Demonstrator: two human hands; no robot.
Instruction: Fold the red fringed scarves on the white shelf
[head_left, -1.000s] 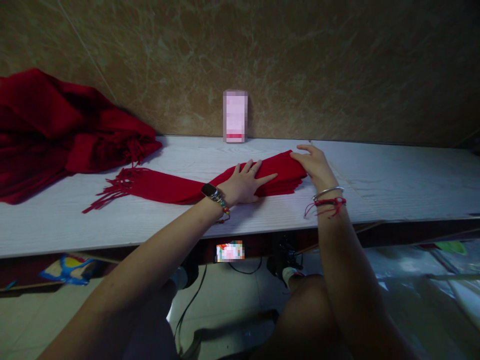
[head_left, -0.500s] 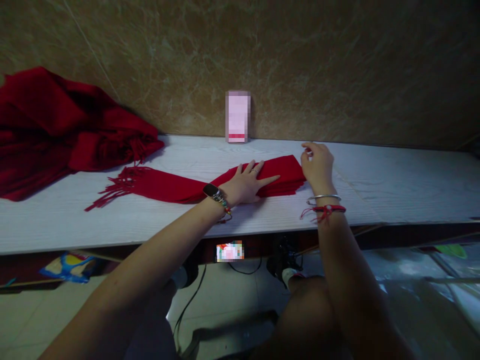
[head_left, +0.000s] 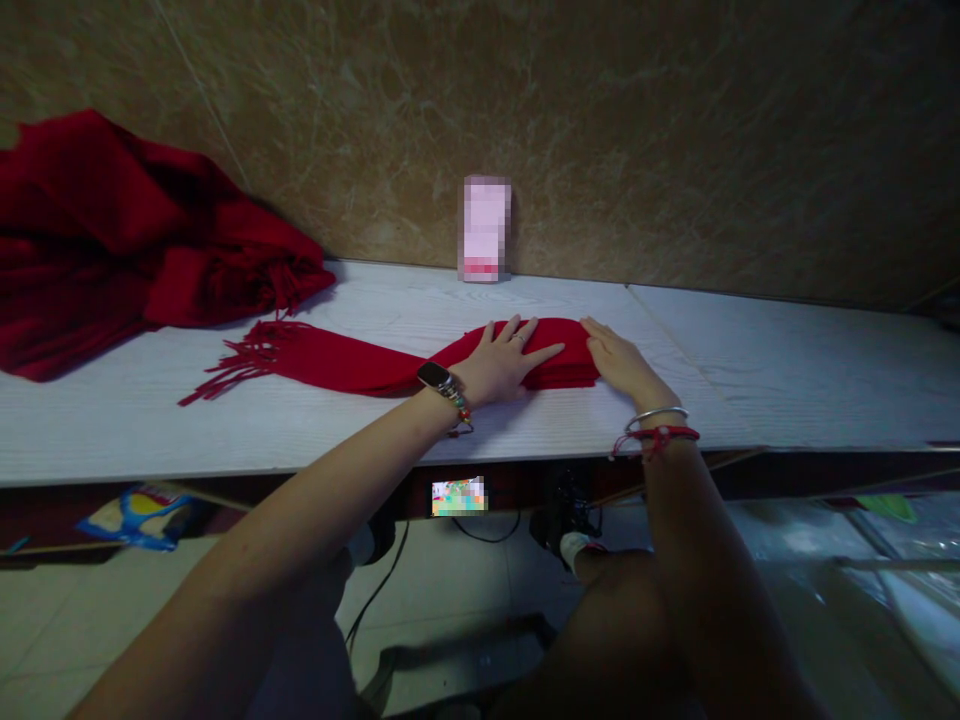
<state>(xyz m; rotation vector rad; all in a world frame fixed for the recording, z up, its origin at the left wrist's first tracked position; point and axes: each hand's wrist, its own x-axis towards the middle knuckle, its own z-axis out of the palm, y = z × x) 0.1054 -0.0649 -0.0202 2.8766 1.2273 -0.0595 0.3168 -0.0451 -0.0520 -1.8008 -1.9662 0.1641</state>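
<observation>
The left grip (head_left: 491, 365), fingers spread apart, lies flat on the long red fringed cloth scarf (head_left: 375, 365), its folded layers beneath and fringe leftward. The right grip (head_left: 622, 362), fingers close together, touches the folded end; I cannot tell whether it pinches. Under both lies the white wood-grain tabletop (head_left: 787, 370); a crumpled red cloth heap (head_left: 172, 240) sits well left.

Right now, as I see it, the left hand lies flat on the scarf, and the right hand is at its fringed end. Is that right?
Not quite: the head view shows the right hand at the scarf's other end, away from the visible fringe. The left hand does lie flat on it.
</observation>
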